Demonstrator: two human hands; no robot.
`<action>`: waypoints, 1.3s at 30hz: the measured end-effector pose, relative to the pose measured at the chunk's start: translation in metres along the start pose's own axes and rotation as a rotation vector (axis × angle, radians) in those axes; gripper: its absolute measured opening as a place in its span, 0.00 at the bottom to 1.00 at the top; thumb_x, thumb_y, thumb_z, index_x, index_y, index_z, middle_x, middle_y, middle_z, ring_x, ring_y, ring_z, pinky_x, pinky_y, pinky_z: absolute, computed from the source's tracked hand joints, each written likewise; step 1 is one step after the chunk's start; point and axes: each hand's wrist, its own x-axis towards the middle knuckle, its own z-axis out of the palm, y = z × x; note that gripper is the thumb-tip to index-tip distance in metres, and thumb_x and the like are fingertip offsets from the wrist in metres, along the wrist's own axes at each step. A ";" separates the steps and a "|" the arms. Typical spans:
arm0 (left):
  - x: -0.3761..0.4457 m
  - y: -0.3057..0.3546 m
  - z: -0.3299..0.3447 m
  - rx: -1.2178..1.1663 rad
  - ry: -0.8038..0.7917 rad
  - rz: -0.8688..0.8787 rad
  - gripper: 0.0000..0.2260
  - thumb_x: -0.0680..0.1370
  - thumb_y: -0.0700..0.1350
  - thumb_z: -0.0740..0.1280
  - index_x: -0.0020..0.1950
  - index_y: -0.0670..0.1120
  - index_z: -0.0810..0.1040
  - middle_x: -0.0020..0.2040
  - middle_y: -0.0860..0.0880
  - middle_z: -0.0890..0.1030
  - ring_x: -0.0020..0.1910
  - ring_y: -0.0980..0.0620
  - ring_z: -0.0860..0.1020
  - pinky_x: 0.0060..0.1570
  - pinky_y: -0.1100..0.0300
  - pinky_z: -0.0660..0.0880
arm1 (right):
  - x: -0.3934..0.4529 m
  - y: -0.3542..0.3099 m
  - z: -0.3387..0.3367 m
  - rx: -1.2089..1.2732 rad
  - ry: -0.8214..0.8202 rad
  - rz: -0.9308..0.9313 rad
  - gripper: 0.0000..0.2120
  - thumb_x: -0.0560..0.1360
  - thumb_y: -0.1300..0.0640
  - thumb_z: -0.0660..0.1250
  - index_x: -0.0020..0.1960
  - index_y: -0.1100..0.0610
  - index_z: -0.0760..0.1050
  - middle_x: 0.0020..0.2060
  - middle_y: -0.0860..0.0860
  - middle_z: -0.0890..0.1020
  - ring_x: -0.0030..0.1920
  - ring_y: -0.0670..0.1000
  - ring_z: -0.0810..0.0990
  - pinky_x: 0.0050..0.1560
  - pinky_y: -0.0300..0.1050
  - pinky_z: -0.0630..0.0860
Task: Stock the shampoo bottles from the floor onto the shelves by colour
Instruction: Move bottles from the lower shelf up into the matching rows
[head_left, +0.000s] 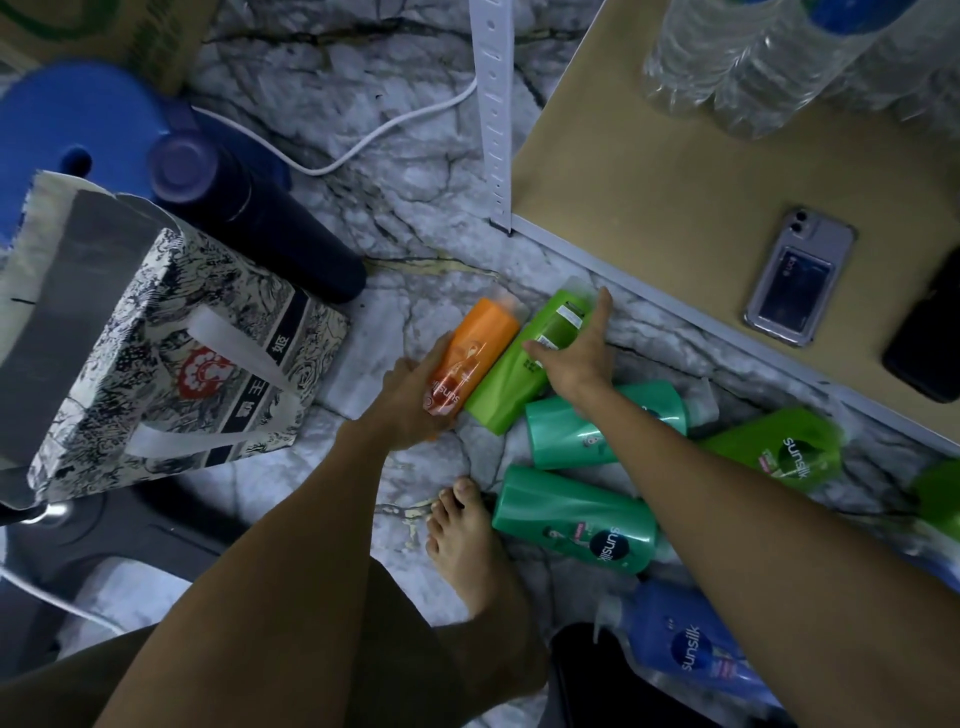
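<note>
Several shampoo bottles lie on the marble floor. My left hand (410, 397) grips the lower end of an orange bottle (478, 343). Beside it lies a lime green bottle (524, 358); my right hand (576, 353) is spread over it with straight fingers and the thumb touching its label. Two teal green bottles (587, 431) (571, 519) lie nearer to me, another lime bottle (779, 447) lies to the right, and a blue bottle (691, 649) lies at the bottom. The shelf board (649, 171) is at the upper right.
On the shelf board lie a phone (800, 275), a dark object (930, 343) and packed water bottles (769, 57). A patterned paper bag (156, 332), a dark flask (260, 213) and a blue stool (67, 119) stand to the left. My bare foot (467, 540) is near the bottles.
</note>
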 end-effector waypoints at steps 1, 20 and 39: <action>-0.005 0.003 -0.002 -0.011 -0.002 0.020 0.53 0.65 0.58 0.76 0.78 0.70 0.42 0.62 0.37 0.70 0.59 0.35 0.72 0.60 0.42 0.74 | 0.002 0.000 0.001 0.010 0.003 -0.006 0.55 0.71 0.61 0.79 0.82 0.45 0.44 0.74 0.56 0.71 0.68 0.58 0.75 0.55 0.43 0.71; -0.064 0.052 -0.040 -0.212 0.402 0.078 0.22 0.70 0.49 0.79 0.62 0.59 0.79 0.56 0.47 0.79 0.50 0.48 0.81 0.52 0.53 0.80 | -0.035 -0.005 0.001 0.111 -0.042 -0.353 0.50 0.68 0.66 0.79 0.76 0.37 0.57 0.66 0.49 0.76 0.60 0.54 0.80 0.57 0.55 0.80; -0.195 0.192 -0.116 -0.176 0.606 0.503 0.19 0.77 0.50 0.73 0.64 0.64 0.73 0.42 0.52 0.83 0.38 0.52 0.81 0.45 0.55 0.79 | -0.155 -0.063 -0.150 -0.067 -0.070 -0.898 0.51 0.71 0.59 0.78 0.79 0.33 0.50 0.67 0.60 0.74 0.65 0.54 0.75 0.67 0.49 0.74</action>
